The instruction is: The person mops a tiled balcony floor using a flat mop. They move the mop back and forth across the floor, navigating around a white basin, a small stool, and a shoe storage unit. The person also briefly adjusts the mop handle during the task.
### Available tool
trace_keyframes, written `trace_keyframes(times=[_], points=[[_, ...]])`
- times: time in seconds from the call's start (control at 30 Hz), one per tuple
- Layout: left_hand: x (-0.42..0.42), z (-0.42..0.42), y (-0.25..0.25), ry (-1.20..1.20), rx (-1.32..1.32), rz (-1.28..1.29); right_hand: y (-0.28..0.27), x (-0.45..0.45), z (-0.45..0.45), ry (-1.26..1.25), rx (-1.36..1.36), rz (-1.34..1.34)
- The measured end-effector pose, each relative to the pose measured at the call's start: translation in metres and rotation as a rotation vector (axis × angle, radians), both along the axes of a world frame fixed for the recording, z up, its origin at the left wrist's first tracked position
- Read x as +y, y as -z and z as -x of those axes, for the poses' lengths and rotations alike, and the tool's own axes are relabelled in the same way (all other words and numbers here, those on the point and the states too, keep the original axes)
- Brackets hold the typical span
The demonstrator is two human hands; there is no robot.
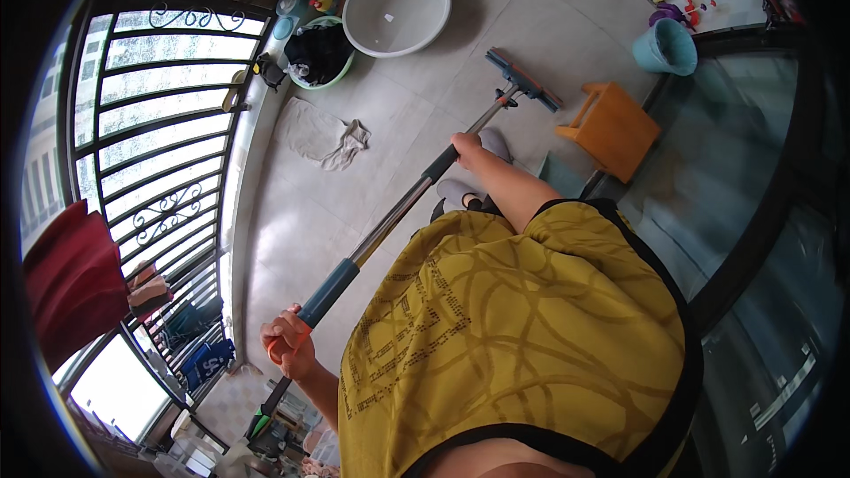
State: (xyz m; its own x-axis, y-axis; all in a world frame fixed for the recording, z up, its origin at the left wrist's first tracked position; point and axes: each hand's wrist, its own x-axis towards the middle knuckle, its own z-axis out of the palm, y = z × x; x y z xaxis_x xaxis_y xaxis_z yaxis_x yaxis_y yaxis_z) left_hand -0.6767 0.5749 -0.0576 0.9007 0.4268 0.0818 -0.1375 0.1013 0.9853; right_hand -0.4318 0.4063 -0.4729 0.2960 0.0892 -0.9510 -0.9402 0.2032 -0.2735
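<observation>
A long-handled squeegee or sponge mop slants across in front of me, with a silver pole and blue-grey grips. My left hand is closed around its orange-tipped upper end. Farther down the pole, my right hand grips just below the dark middle sleeve. The mop's wide head, dark with orange edging, is over the tiled floor beyond my feet. My grey slippers show partly beneath my right forearm.
A crumpled pale cloth lies on the floor left of the pole. Farther off are a large white basin and a green-rimmed tub of dark laundry. An orange stool and a blue bucket stand right, beside glass doors. Barred windows line the left.
</observation>
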Motion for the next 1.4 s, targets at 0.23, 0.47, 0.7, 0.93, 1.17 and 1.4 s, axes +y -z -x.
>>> trace_keyframes(times=[0.23,0.47,0.7,0.93,1.17,1.4], points=[[-0.025,-0.056,0.019,0.017,0.077,-0.038,0.063,-0.065,-0.026,-0.441,-0.357,0.216],[-0.047,-0.068,0.01,0.069,0.097,-0.073,0.011,-0.067,-0.034,0.36,0.087,0.022],[-0.027,-0.019,-0.026,-0.041,0.079,-0.167,0.018,-0.022,0.017,-1.461,-0.67,0.404],[-0.019,0.022,-0.032,-0.174,0.019,-0.124,-0.022,0.027,0.037,-0.269,0.127,0.031],[-0.055,-0.016,0.015,-0.215,-0.003,0.008,-0.001,0.002,-0.041,0.057,-0.104,0.052],[-0.085,-0.123,0.068,0.061,0.059,0.056,-0.01,-0.035,-0.182,0.345,-0.212,-0.211]])
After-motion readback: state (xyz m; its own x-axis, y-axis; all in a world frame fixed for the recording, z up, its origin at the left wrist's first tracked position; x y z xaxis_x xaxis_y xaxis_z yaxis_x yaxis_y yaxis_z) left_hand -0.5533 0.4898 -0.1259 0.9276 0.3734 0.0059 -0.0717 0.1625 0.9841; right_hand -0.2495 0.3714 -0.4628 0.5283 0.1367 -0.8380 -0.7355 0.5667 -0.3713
